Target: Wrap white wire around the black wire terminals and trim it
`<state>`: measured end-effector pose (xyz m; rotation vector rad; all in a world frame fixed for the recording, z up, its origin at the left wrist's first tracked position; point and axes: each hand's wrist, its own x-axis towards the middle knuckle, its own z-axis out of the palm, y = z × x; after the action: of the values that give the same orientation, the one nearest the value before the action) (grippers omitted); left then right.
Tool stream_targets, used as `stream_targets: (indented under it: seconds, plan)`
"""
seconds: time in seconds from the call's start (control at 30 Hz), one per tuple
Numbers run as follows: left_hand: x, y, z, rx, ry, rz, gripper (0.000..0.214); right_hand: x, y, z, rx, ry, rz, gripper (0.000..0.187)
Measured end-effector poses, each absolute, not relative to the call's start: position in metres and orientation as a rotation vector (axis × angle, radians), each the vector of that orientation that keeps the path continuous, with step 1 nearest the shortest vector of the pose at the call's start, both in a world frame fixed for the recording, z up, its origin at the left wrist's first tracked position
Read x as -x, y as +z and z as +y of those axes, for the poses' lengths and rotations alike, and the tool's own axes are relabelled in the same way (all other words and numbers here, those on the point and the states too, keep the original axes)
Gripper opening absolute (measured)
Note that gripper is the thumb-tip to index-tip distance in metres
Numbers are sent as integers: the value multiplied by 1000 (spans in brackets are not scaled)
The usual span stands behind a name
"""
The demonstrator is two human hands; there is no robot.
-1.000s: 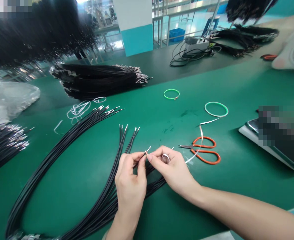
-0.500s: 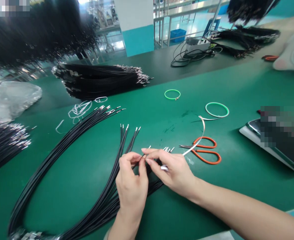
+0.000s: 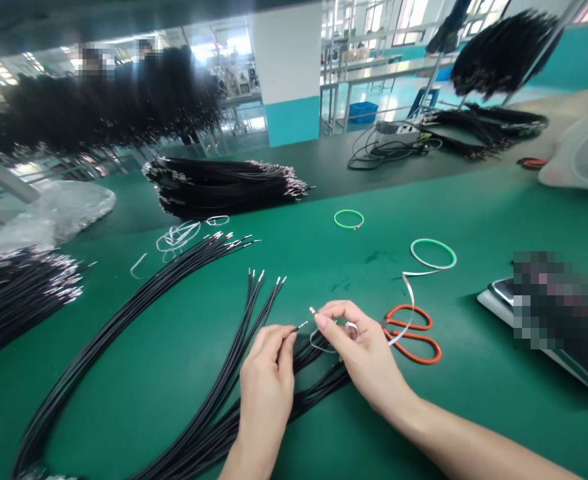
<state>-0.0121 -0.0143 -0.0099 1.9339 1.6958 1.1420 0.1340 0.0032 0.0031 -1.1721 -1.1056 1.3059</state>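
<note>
My left hand (image 3: pixel 267 377) pinches the tip of a thin black wire (image 3: pixel 299 327) with a metal terminal, low in the middle of the view. My right hand (image 3: pixel 359 350) is closed beside it, pinching a small terminal piece (image 3: pixel 313 311) and a loop of white tape (image 3: pixel 341 333) that trails to the right. Under both hands lies a fan of black wires (image 3: pixel 234 380) with metal ends. The two hands are a little apart.
Orange-handled scissors (image 3: pixel 411 333) lie just right of my right hand. Two green rings (image 3: pixel 349 219) (image 3: pixel 434 253) rest farther back. Black wire bundles lie at the left (image 3: pixel 19 293) and behind (image 3: pixel 224 187). A tray (image 3: pixel 504 300) sits at the right on the green mat (image 3: pixel 474 200).
The camera tilted up, showing more of the hall. My hands drew slightly apart; the right hand now holds a white tape loop and the left keeps its wire tip.
</note>
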Motion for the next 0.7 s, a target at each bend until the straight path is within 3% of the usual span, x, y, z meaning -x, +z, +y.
stream_targets:
  seconds: [0.3, 0.7]
  plan:
    - [6, -13, -22, -1828, 1333, 1762, 12, -121, -8, -8, 1122, 1356, -1151, 24]
    - [5, -5, -26, -2067, 1429, 1686, 21, -119, -1, -7, 1118, 1357, -1112, 20]
